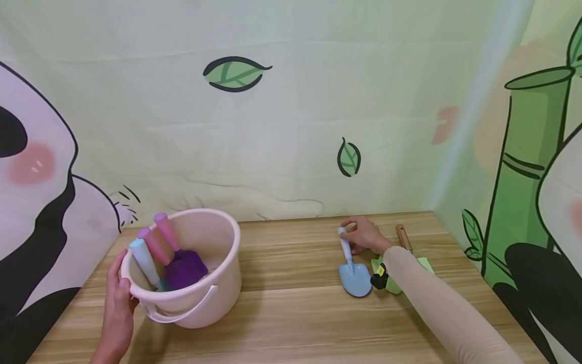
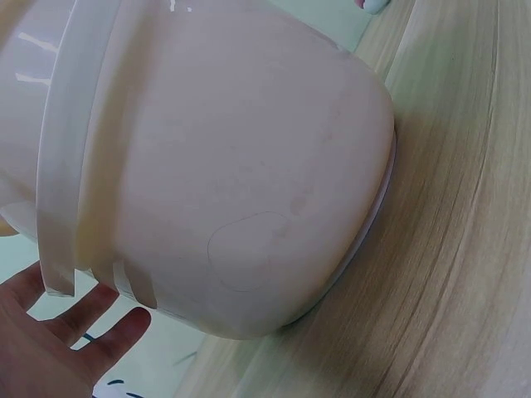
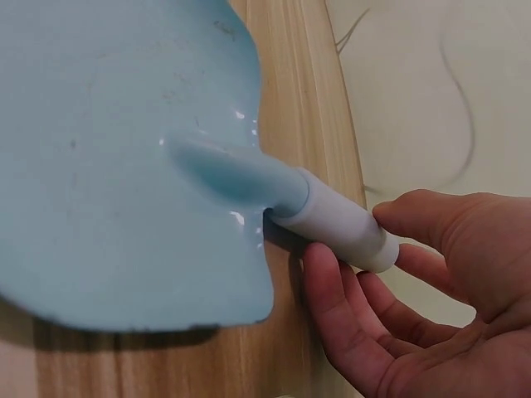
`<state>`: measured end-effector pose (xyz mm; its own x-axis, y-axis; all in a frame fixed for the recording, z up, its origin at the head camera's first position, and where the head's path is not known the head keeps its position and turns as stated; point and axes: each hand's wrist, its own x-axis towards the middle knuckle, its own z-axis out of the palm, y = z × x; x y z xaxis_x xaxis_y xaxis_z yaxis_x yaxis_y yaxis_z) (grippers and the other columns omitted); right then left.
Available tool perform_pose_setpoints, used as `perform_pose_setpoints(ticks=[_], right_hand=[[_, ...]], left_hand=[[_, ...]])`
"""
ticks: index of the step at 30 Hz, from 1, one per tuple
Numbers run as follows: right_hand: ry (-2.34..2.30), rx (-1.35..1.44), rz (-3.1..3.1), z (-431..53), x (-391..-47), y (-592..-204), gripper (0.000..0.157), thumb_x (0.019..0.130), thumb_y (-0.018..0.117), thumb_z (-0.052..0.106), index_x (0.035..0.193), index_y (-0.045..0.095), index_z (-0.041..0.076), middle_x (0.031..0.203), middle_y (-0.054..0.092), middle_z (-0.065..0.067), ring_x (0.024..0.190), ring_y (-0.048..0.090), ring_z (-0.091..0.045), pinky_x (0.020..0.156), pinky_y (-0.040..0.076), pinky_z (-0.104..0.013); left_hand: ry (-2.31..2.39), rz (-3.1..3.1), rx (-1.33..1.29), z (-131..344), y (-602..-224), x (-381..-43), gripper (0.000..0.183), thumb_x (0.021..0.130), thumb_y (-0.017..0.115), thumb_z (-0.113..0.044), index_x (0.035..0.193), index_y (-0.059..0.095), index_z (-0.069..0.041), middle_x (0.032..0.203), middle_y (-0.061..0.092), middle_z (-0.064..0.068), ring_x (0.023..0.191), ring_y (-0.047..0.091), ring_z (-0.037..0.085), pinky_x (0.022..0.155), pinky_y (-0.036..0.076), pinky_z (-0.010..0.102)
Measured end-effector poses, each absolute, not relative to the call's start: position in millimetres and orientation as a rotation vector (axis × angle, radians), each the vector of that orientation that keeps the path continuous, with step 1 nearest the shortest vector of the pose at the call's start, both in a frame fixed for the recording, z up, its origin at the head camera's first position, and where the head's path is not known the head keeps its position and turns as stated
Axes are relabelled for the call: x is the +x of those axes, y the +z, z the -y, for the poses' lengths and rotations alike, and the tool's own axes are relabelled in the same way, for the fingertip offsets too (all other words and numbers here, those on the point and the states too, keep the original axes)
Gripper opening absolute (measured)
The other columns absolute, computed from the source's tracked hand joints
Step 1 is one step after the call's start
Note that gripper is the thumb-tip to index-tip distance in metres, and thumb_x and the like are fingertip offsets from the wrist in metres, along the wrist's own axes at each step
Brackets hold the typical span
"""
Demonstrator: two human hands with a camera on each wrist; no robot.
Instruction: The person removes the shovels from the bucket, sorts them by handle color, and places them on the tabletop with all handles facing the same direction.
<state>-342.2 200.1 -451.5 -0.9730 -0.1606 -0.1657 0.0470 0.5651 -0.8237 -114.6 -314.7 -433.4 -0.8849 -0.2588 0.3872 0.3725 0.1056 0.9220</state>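
Note:
My left hand grips the rim of a pale pink bucket at the left of the table; in the left wrist view its fingers lie against the outside, under the rim. Purple tools with pink handles and one with a white-and-blue handle stand inside, partly hidden. At the right, my right hand pinches the whitish handle of a light blue toy shovel. In the right wrist view, thumb and fingers are round the handle near its end. The blade lies low over the wood.
Under my right forearm lies a light green tool with a brown wooden handle, partly covered by the sleeve and the black wrist camera. The wooden table meets a printed cloth backdrop. The bucket's handle hangs at its front.

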Motion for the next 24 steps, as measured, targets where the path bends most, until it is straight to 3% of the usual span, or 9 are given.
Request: perform_pose_setpoints(ticks=[24], right_hand=[[-1.33, -0.081, -2.579, -196.2, -344.8, -448.2, 0.043, 0.098, 0.069, 0.013, 0.138, 0.057, 0.006, 0.129, 0.057, -0.023, 0.069, 0.069, -0.022, 0.059, 0.059, -0.035]], left_hand=[[-1.818, 1.928, -0.119, 314.1, -433.3, -114.4, 0.056, 0.108, 0.03, -0.031, 0.164, 0.022, -0.023, 0.153, 0.029, -0.001, 0.128, 0.038, 0.018, 0.091, 0.043, 0.012]])
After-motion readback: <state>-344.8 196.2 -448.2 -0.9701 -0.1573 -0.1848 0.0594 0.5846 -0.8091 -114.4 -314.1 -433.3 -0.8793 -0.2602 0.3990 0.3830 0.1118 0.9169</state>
